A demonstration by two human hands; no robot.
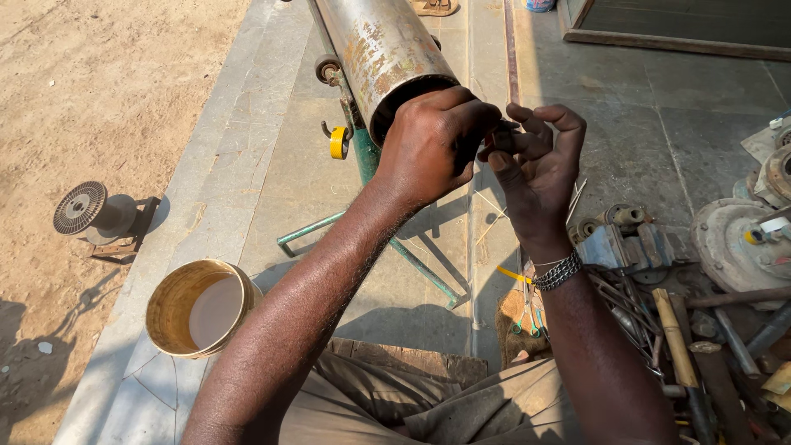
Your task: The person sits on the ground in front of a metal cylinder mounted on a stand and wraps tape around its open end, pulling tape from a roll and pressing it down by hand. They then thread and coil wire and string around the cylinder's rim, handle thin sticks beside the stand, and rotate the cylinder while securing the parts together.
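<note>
My left hand point(432, 144) and my right hand point(540, 161) meet just in front of the open end of a rusty metal cylinder point(383, 49) that lies on a green metal stand point(367, 227). Between the fingertips of both hands sits a small dark part with a bit of red point(500, 136); most of it is hidden by the fingers. A metal chain bracelet point(558, 270) circles my right wrist. A yellow hook-shaped piece point(338, 142) hangs at the cylinder's left side.
A yellow bucket point(198, 306) with murky liquid stands at lower left on the stone pavement. An empty wire spool point(86, 210) lies on the sandy ground at left. A blue vise point(622, 243), pliers point(527, 317), rods and round metal motor parts point(741, 243) crowd the right side.
</note>
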